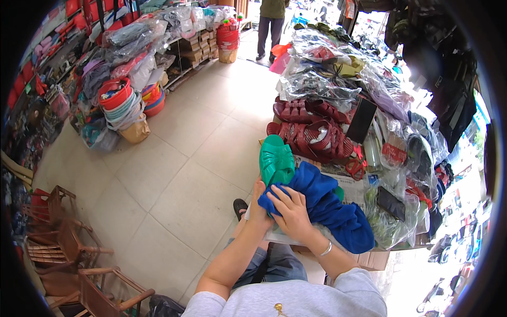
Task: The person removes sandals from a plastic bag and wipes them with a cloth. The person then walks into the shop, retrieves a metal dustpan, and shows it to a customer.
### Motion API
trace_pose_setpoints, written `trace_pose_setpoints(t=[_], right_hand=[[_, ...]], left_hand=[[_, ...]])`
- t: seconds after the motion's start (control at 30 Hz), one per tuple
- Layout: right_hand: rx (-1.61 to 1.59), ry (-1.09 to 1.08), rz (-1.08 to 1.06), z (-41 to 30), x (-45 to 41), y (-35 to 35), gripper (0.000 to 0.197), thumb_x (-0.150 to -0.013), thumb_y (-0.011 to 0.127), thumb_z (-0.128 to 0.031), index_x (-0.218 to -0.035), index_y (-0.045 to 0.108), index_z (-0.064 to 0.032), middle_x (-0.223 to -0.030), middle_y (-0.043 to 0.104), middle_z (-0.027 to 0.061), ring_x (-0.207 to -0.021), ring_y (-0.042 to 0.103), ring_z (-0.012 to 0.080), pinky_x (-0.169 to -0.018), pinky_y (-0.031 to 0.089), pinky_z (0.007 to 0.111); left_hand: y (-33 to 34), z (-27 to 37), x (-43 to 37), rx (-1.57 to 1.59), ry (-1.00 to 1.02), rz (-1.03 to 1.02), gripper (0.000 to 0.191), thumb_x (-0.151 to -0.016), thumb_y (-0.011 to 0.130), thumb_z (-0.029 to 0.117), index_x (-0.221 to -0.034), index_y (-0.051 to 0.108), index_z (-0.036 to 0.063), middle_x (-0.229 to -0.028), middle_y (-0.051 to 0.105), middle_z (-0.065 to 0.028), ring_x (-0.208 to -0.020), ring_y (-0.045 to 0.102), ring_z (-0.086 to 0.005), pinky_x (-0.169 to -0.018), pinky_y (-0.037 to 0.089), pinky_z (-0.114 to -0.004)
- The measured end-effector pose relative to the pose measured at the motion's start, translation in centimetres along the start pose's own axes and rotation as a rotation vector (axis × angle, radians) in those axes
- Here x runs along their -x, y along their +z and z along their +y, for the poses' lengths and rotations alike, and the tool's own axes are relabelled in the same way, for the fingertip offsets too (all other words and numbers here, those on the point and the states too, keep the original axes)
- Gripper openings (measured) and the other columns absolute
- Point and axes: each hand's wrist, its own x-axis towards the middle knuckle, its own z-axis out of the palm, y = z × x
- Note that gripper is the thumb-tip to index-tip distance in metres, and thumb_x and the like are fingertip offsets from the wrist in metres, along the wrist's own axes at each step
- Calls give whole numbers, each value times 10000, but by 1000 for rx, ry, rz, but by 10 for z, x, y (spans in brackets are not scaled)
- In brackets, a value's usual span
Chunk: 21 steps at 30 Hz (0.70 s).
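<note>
A green plastic slipper (pixel 274 158) points away from me at the near left corner of the goods table. My left hand (pixel 259 204) grips its heel end from the left side. With fingers spread over a blue cloth (pixel 330 208), my right hand (pixel 291 210) presses the cloth onto the slipper's heel. The rest of the cloth lies bunched to the right, its end near the table's front edge. A bit of another green thing (pixel 338 193) shows from under the cloth. Dark red plastic sandals (pixel 311 136) lie just beyond the slipper.
Red-handled scissors (pixel 355 168), a dark phone (pixel 361 120) and another phone (pixel 391 203) lie among bagged footwear (pixel 396 146). Newspaper (pixel 352 190) covers part of the table. Wooden chairs (pixel 107 289) stand lower left. Buckets (pixel 122 105) line the aisle. A person (pixel 271 27) stands at the doorway.
</note>
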Motion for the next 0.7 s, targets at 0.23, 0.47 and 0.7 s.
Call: trace_pose_setpoints(t=[0.23, 0.47, 0.7], right_hand=[[-96, -58, -4, 3, 46, -13, 425, -537, 594, 48, -947, 640, -54, -1066, 519, 116, -893, 513, 292, -757, 454, 345], [-332, 206, 311, 5, 30, -13, 454, -634, 542, 80, -1084, 532, 14, -1218, 425, 210, -1075, 438, 348, -921, 349, 388], [-277, 166, 415, 12, -24, 6, 438, -728, 497, 66, -1161, 499, 1, -1202, 405, 167, -1056, 417, 303, -909, 339, 363]], left_hand=[[-25, 1, -6, -135, -3, -63, 585, -847, 517, 436, -1290, 332, 102, -1135, 515, -100, -985, 543, -209, -793, 496, -320], [3, -3, 3, -136, 31, 0, 461, -868, 517, 331, -1242, 373, 104, -1093, 538, -95, -922, 577, -215, -754, 508, -316], [-16, -11, 3, -163, -54, 42, 399, -904, 435, 178, -1286, 327, 140, -1074, 535, -55, -944, 563, -159, -792, 495, -313]])
